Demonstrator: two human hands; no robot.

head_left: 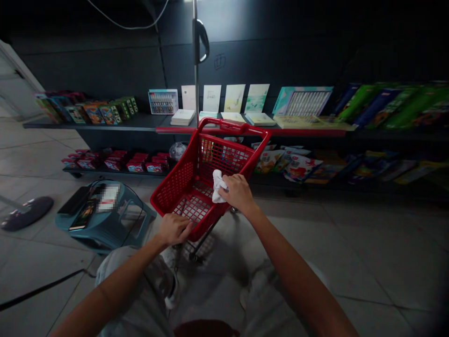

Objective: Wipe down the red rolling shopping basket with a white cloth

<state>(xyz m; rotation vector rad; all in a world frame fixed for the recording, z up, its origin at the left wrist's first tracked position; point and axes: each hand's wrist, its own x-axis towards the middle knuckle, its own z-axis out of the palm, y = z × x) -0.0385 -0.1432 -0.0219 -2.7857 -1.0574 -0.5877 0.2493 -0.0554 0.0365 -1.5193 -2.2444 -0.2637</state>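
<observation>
A red plastic shopping cart [168,192] stands right before me, its handle turned toward the shelves. My right hand [239,193] is closed around a crumpled white cloth [218,186] above the cart's right side wall. Part of the cloth hangs down inside the basket. At the near rim, my left hand [174,229] grips the cart's edge, with the thumb lying along the top. The fingers on the far side of that rim are partly hidden.
A blue-grey plastic stool [115,224] at left carries a phone and other dark items, with a cable hanging down. Behind the cart, a dark shelf [133,120] holds books and boxes; snack bags [298,161] fill the lower level. A round stand base [28,213] sits far left.
</observation>
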